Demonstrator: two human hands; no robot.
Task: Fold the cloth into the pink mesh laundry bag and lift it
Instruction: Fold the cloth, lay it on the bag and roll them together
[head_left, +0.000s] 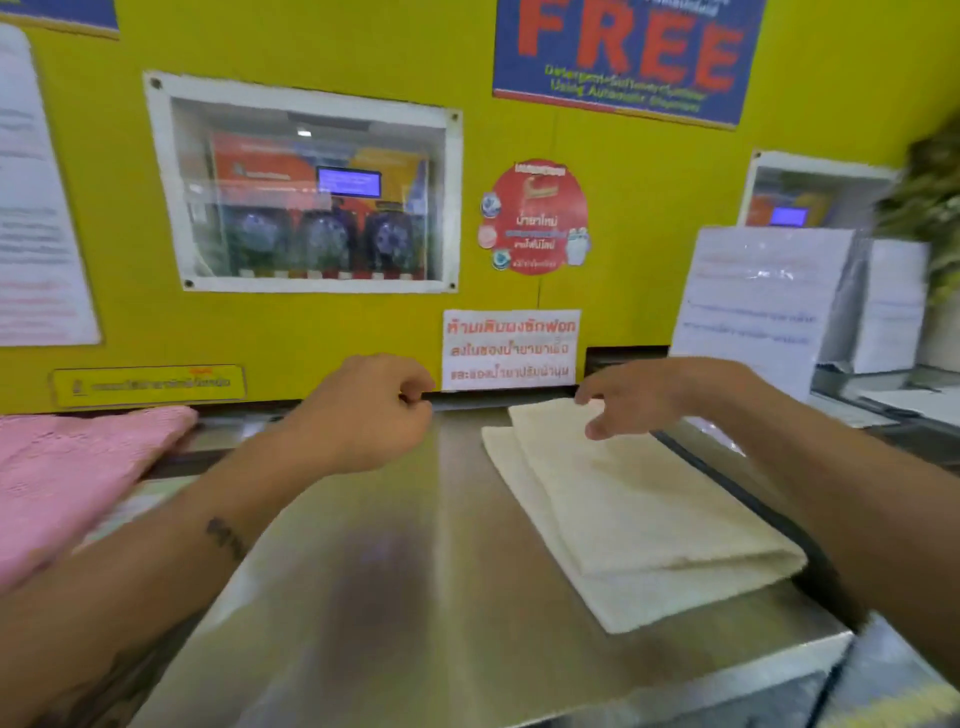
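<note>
Worktop (426, 545): brushed sheet metal, smooth, with a soft sheen and blurred reflections. Cloth (639, 514), near the right edge of the worktop: cream woven fabric, matt, fine-grained, folded into flat layers. Laundry bag (67, 478), at the left edge: pink fabric, matt, with an open, slightly rough mesh-like texture. Wall panel (332, 332) along the rear edge: yellow, smooth, semi-gloss. Window (306, 192) in the panel: clear glossy glazing in a white frame. Notice (510, 349): white paper with red print. Sign (753, 306) at the rear right corner: paper under glossy clear film.
</note>
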